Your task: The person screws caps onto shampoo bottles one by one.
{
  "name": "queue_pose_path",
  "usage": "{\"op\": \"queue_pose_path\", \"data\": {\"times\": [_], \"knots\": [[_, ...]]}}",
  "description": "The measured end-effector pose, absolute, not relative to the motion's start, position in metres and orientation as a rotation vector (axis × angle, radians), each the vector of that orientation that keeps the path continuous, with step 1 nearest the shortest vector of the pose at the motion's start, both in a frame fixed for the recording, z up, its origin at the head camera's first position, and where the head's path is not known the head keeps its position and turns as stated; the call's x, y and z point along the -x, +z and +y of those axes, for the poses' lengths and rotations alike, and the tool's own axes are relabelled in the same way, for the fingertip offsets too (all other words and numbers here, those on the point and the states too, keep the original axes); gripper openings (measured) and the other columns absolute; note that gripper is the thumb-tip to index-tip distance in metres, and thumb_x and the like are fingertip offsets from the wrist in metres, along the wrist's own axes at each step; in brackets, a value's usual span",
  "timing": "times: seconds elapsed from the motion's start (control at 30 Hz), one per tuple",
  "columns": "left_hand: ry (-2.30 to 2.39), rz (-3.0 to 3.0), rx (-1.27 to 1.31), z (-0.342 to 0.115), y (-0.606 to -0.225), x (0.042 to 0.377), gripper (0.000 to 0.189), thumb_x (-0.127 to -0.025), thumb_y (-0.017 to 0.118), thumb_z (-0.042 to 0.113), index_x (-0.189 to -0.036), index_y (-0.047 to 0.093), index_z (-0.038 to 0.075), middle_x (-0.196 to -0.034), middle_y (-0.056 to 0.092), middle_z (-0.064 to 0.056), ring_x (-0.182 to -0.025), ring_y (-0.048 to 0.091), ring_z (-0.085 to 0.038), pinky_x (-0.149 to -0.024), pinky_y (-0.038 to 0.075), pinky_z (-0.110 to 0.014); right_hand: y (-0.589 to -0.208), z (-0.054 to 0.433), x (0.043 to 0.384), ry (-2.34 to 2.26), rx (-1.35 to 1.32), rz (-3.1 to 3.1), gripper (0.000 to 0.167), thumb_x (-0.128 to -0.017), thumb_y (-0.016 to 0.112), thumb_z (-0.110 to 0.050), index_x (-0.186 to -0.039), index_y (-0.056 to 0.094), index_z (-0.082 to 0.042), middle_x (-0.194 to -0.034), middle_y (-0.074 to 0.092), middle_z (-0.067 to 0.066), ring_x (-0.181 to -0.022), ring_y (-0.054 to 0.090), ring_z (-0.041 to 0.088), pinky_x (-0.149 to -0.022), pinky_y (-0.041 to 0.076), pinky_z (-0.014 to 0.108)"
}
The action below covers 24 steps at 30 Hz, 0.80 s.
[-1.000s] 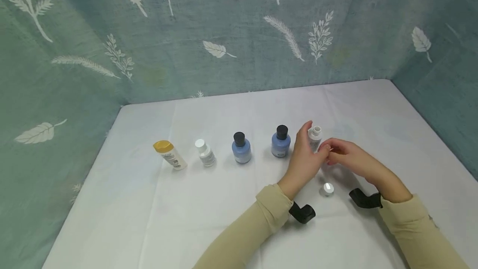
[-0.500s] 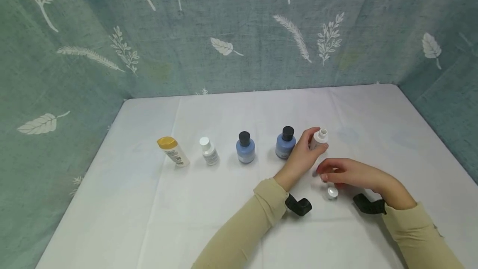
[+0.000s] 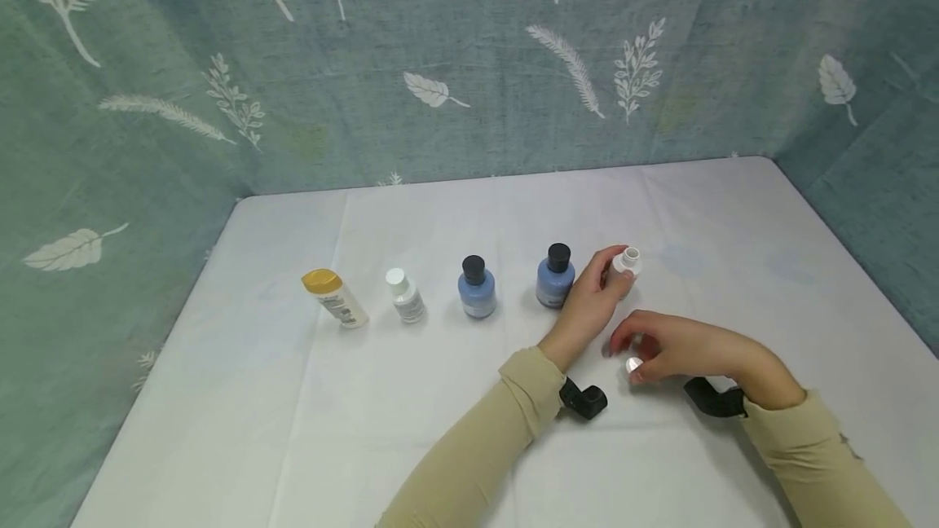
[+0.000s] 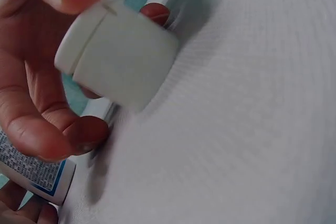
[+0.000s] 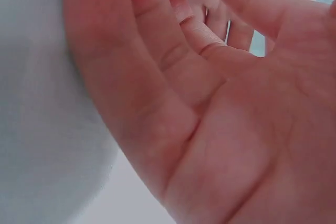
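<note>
My left hand (image 3: 590,300) holds a small white bottle (image 3: 628,260) upright, its thumb and fingers round the body; the bottle's mouth is uncapped. In the left wrist view, the labelled lower part of the bottle (image 4: 39,169) shows at the lower left. Nearer the front, my right hand (image 3: 682,345) has a white bottle cap (image 3: 634,365) between thumb and fingers, low over the cloth. The left wrist view shows this cap (image 4: 123,51) tilted, with the thumb on it and a fingertip behind. Curled fingers and palm of the right hand (image 5: 173,87) fill the right wrist view, hiding the cap.
Left of my left hand stand a blue bottle with a black cap (image 3: 555,279), another like it (image 3: 477,290), a capped white bottle (image 3: 406,298) and a gold-capped white bottle (image 3: 336,300). White cloth (image 3: 396,414) covers the table; a green patterned curtain (image 3: 469,63) hangs behind.
My right hand has moved from beside the bottle down toward the front and taken hold of the cap that lay on the cloth. The left hand has wrapped its fingers round the bottle.
</note>
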<state>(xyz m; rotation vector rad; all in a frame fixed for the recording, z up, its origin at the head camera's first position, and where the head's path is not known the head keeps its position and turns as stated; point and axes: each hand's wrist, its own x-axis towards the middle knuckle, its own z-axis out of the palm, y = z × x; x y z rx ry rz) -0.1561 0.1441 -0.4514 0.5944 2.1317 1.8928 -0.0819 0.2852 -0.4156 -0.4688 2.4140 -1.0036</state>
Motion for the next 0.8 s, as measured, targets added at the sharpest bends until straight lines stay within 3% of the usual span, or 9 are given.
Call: {"op": "queue_pose_path", "data": {"times": [0.27, 0.37, 0.57, 0.8], "knots": [[1.885, 2.082, -0.677, 0.136, -0.443, 0.155, 0.036, -0.092, 0.05, 0.027, -0.127, 0.044, 0.025, -0.125, 0.048, 0.007, -0.115, 0.042, -0.005, -0.093, 0.035, -0.022, -0.415, 0.282, 0.088, -1.064, 0.391, 2.348, 0.021, -0.079, 0.067, -0.021, -0.098, 0.058, -0.016, -0.077, 0.057, 0.003, -0.066, 0.053, 0.017, -0.059, 0.044, 0.028], [1.879, 2.06, -0.711, 0.138, -0.453, 0.16, 0.035, -0.092, 0.048, 0.03, -0.127, 0.042, 0.031, -0.125, 0.046, 0.011, -0.115, 0.041, -0.002, -0.094, 0.034, -0.023, -0.413, 0.285, 0.091, -1.049, 0.368, 2.351, 0.017, -0.081, 0.064, -0.019, -0.098, 0.06, -0.016, -0.072, 0.059, 0.002, -0.064, 0.055, 0.017, -0.059, 0.044, 0.028], [1.853, 2.074, -0.741, 0.139, -0.459, 0.163, 0.035, -0.092, 0.046, 0.035, -0.126, 0.04, 0.035, -0.125, 0.046, 0.013, -0.115, 0.039, 0.0, -0.095, 0.033, -0.024, -0.397, 0.295, 0.096, -1.037, 0.367, 2.314, 0.016, -0.086, 0.056, -0.016, -0.1, 0.061, -0.012, -0.082, 0.062, 0.003, -0.072, 0.06, 0.022, -0.067, 0.047, 0.034], [1.861, 2.088, -0.709, 0.139, -0.455, 0.159, 0.034, -0.093, 0.046, 0.033, -0.127, 0.042, 0.032, -0.125, 0.046, 0.011, -0.116, 0.041, -0.003, -0.095, 0.033, -0.023, -0.374, 0.307, 0.098, -1.115, 0.223, 2.368, 0.03, -0.087, 0.056, -0.031, -0.107, 0.057, -0.008, -0.091, 0.06, 0.006, -0.078, 0.059, 0.026, -0.074, 0.046, 0.038]]}}
